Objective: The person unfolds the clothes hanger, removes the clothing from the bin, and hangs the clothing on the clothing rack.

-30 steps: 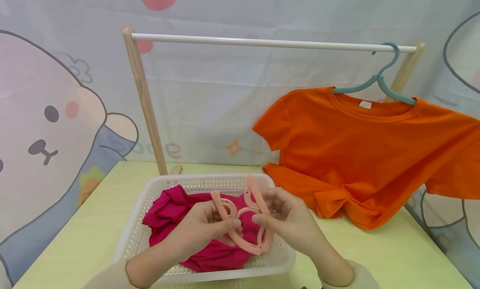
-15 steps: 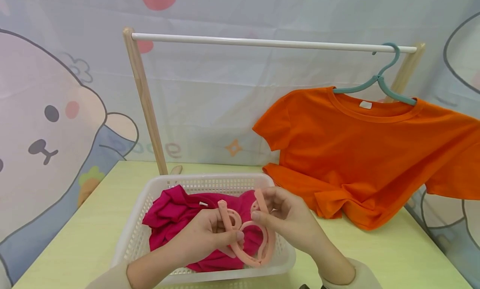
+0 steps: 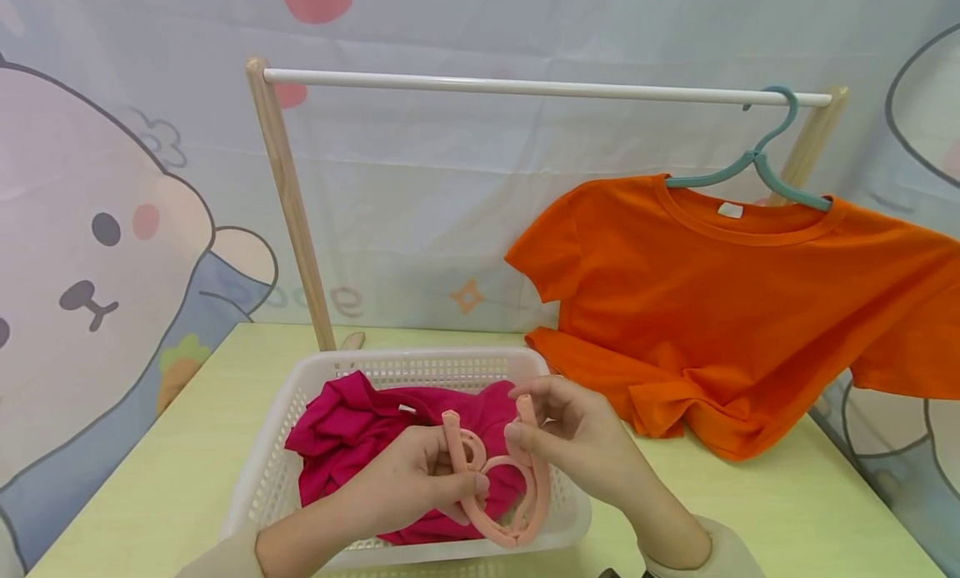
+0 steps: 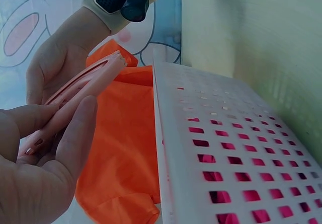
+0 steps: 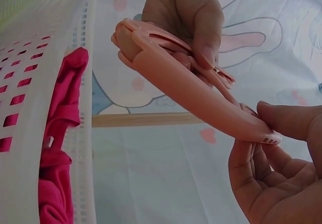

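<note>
Both hands hold a folded pink folding hanger over the basket, its two arms angled up in a V. The left hand pinches one arm between thumb and fingers. The other arm is pinched near its upper end by the right hand; the right wrist view shows thumb and fingertips on the tip of the hanger. Curved hook pieces lie between the arms. Beneath, a crumpled magenta garment with a small white tag fills much of the white basket.
Behind the basket stands a clothes rack with a white rail and wooden posts. An orange T-shirt hangs at its right on a teal hanger, the hem draping onto the pale yellow table. A printed cloth forms the backdrop.
The pink hanger has come down and tilted toward the person, its arm tips now lower. The left hand has shifted slightly right and down; the right hand has barely moved.
</note>
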Demonstrator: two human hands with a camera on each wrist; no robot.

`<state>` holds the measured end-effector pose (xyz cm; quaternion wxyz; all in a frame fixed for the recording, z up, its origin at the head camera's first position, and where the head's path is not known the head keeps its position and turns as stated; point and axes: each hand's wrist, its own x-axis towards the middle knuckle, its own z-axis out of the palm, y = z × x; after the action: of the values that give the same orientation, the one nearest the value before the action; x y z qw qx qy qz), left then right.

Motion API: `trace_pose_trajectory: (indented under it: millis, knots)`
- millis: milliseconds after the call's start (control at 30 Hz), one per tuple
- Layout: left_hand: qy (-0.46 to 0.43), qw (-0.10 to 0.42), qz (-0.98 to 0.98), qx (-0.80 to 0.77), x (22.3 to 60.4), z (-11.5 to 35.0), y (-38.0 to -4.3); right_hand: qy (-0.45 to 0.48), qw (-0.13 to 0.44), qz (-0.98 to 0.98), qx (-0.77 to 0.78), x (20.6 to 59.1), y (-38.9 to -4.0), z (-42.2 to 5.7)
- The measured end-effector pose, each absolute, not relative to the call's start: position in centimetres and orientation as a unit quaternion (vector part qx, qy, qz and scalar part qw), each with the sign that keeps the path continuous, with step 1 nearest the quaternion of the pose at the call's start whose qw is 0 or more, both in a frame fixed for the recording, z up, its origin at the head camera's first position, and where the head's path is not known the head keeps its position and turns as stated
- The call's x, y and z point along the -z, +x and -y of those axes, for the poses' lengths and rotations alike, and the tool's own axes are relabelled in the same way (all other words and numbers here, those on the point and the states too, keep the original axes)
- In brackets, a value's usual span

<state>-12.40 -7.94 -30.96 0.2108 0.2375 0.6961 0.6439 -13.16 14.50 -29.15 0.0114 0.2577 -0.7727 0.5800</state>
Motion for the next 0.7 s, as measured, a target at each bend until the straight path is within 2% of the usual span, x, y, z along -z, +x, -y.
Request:
trace_pose_trajectory:
  millis: [333,700]
  knots:
    - [0.223,0.198,-0.701,-0.648,30.7,8.7,-12.7,0.279,0.055,0.752,-0.594,29.1,-13.6,-15.1]
    - [0.211,0.158,-0.705,-0.658,30.4,10.3,-12.8,0.263,0.050,0.738,-0.620,29.2,-13.8,-16.1]
